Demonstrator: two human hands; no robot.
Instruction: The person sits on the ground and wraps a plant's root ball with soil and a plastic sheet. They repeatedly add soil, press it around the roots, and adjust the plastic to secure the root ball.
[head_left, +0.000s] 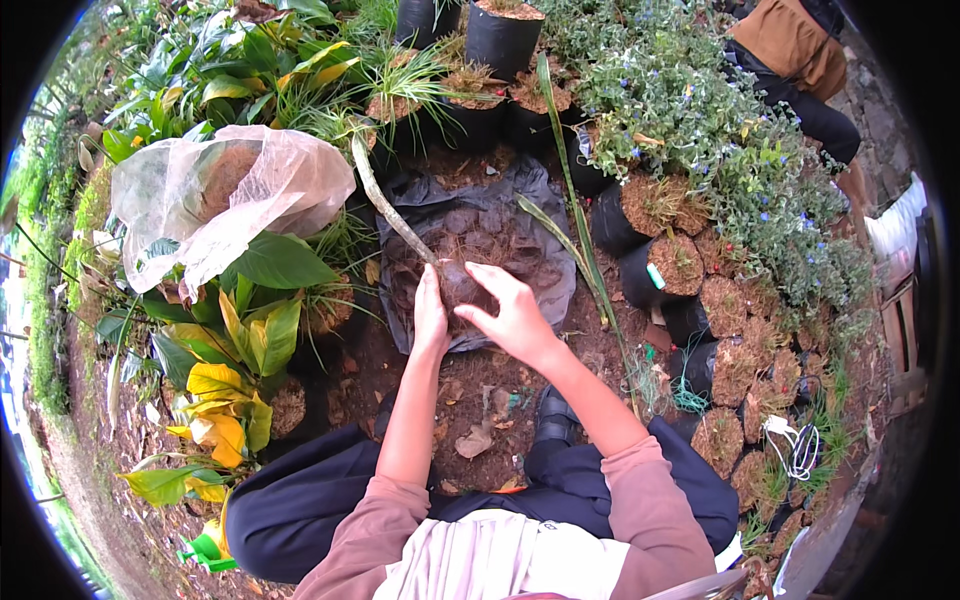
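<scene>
A brown fibre ball (459, 289) sits between my two hands, over a spread black plastic sheet (551, 259). My left hand (430, 311) lies flat along its left side, fingers pointing away from me. From the right, my right hand (506, 304) cups it with thumb and fingers spread around it. A pale, curved stem (386, 206) rises from beside the left fingertips, leaning up and left; where it meets the ball is partly hidden. Beneath the ball, loose brown fibre (487, 229) and dark clumps cover the sheet.
Black grow bags (504, 41) stand behind and along the right. Long green leaves (574, 180) lie right of the sheet. Translucent netting (232, 195) covers a brown mass among leafy plants at left. Tangled green string (686, 390) hangs by the bags. A person (795, 82) is at upper right.
</scene>
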